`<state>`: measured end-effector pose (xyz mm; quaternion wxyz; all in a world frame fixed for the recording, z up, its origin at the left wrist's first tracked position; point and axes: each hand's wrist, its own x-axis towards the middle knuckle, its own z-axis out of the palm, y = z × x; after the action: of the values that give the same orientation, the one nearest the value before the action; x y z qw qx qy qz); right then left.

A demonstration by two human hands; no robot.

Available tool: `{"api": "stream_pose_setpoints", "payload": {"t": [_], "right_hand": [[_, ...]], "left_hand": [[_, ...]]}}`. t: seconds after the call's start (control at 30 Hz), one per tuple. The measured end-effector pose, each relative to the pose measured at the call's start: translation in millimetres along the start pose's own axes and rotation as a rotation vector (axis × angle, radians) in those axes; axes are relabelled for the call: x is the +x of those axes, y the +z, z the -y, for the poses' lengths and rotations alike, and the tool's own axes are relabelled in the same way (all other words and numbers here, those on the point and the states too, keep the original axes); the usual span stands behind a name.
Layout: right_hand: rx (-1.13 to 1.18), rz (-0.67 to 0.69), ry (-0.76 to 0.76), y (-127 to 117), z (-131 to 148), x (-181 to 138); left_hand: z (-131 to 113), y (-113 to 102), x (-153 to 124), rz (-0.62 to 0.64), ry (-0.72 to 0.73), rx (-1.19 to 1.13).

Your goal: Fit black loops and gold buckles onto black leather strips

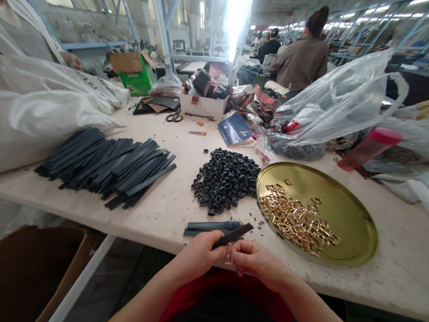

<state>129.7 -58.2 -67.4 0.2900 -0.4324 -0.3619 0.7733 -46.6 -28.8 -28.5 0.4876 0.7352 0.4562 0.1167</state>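
My left hand [200, 256] is closed around a dark leather strap [234, 235] at the table's near edge. My right hand [254, 262] pinches a small gold buckle [228, 259] just under the strap's end. Two more dark straps [211, 227] lie on the table right behind my hands. A heap of small black loops [225, 179] sits beyond them. To the right, a round gold tray [339, 210] holds several gold buckles [295, 221].
A fan of dark straps [109, 165] lies at the left, with a big white bag [26, 112] behind it. Clear plastic bags [337, 105], scissors [174, 117], a booklet [235, 128] and boxes crowd the back. A brown carton [25, 278] stands on the floor left. Other people work nearby.
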Motion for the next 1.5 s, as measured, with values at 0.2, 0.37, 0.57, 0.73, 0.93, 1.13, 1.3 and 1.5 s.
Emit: {"api": "stream_pose_setpoints", "payload": {"t": [0.2, 0.37, 0.57, 0.73, 0.93, 1.13, 1.3, 1.5], "right_hand": [[-0.342, -0.136, -0.032, 2.8, -2.0, 4.9], [-0.727, -0.242, -0.215, 10.7, 0.7, -1.1], [-0.508, -0.279, -0.282, 10.8, 1.9, -1.0], [-0.062, -0.193, -0.188, 12.7, -0.7, 7.5], [0.133, -0.295, -0.259, 19.7, 4.1, 3.9], [0.057, -0.336, -0.309, 20.7, 5.4, 3.4], [0.075, -0.356, -0.29, 19.0, 5.0, 1.8], [0.253, -0.324, -0.244, 14.5, -1.0, 4.7]], "left_hand": [[1.6, 7.1, 3.9, -0.058, -0.019, 0.276], [6.6, 11.9, 10.0, -0.079, -0.042, 0.289], [4.8, 8.3, 9.9, -0.057, -0.055, 0.067], [4.5, 10.2, 9.4, -0.116, -0.097, -0.231], [2.9, 17.2, 4.4, -0.116, -0.165, -0.53], [0.6, 20.4, 4.5, -0.118, -0.177, -0.623], [0.1, 22.6, 6.5, -0.135, -0.175, -0.526], [-2.4, 19.5, 5.3, -0.206, -0.103, -0.332]]}}
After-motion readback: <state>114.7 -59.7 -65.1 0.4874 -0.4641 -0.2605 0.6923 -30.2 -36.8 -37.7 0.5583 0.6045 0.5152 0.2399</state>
